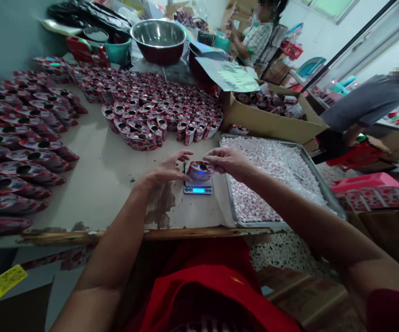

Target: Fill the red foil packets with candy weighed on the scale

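Note:
A small oval container (199, 174) with red printed sides and a dark round opening on top stands on a compact digital scale (198, 190) with a lit blue display. My left hand (168, 169) is open to the left of it, fingers spread, the thumb close to the container's lower side; I cannot tell whether it touches. Over the container's right rim, my right hand (229, 162) has its thumb and fingers pinched together. Anything between those fingertips is too small to make out. Right of the scale lies a metal tray (234, 203) full of small white pieces (265, 184).
Rows of similar containers (22, 170) fill the table's left side, with more clustered at the back (171, 110). Behind the tray is a cardboard box (271, 117) of containers. A steel bowl (158, 39) sits at the back. Two people are at the right.

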The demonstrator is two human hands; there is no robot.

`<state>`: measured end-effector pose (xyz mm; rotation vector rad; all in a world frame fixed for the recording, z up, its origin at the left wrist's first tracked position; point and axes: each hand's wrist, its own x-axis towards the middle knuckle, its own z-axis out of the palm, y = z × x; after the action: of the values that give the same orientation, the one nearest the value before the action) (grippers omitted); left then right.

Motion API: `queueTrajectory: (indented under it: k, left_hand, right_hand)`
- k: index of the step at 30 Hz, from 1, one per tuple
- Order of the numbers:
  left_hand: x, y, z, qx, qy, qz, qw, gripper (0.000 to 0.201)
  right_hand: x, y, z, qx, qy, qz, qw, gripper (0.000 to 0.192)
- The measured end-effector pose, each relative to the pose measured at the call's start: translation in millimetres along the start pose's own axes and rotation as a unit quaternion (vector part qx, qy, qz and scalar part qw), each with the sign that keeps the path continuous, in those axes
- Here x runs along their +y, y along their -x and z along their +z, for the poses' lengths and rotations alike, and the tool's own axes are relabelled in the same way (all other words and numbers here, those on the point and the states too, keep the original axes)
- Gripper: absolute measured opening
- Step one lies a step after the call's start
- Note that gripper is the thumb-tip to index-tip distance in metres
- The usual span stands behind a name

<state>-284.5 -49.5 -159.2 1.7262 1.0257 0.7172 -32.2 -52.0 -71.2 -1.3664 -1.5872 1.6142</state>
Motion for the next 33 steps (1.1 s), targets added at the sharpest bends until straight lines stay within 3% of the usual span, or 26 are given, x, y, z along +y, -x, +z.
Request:
queueTrajectory:
  k: [5,8,10,12,15,17,19,21,23,26,33]
  left_hand:
    - [0.3,0.3,0.6,0.009,0.003,0.016,1.0,0.096]
    - [-2.8,0.9,1.1,0.003,0.013,0.022,1.0,0.097]
    - [-4.7,1.4,1.2,0.004,0.02,0.029,0.999,0.096]
    - [-5.6,1.8,1.0,0.008,0.022,0.034,0.999,0.095]
    - [-5.4,1.9,0.7,0.014,0.014,0.032,0.999,0.095]
    - [-4.7,1.9,0.7,0.013,0.009,0.03,0.999,0.095]
    - [-3.7,2.1,0.8,0.01,0.009,0.031,0.999,0.094]
    - [-2.3,2.5,1.2,0.009,0.007,0.029,1.0,0.093]
    - [-0.6,3.0,1.7,0.009,0.004,0.024,1.0,0.093]
    - [1.1,3.9,2.3,0.014,0.006,0.019,1.0,0.092]
    - [0.4,5.2,2.0,0.026,0.013,0.026,0.999,0.09]
  right_hand:
    - [7.7,-1.9,9.0,-0.013,0.191,-0.086,0.978,0.017]
    - [8.9,1.9,10.3,-0.005,0.205,-0.097,0.974,0.021]
    - [6.7,3.6,5.1,0.012,0.138,-0.074,0.988,0.019]
    - [2.3,3.9,-6.9,0.052,0.006,-0.01,0.999,0.02]
    - [-4.0,5.1,-32.8,0.137,-0.199,0.102,0.965,0.018]
    - [-4.7,8.1,-47.8,0.153,-0.268,0.132,0.942,0.025]
    - [-2.1,11.9,-55.0,0.119,-0.281,0.137,0.942,0.031]
    - [2.1,14.9,-52.8,0.073,-0.254,0.128,0.956,0.023]
    - [5.7,15.6,-43.3,0.033,-0.203,0.102,0.973,0.011]
    - [6.9,12.3,-25.5,-0.014,-0.136,0.035,0.99,0.024]
    - [0.5,0.9,-7.9,-0.035,-0.028,-0.032,0.998,0.026]
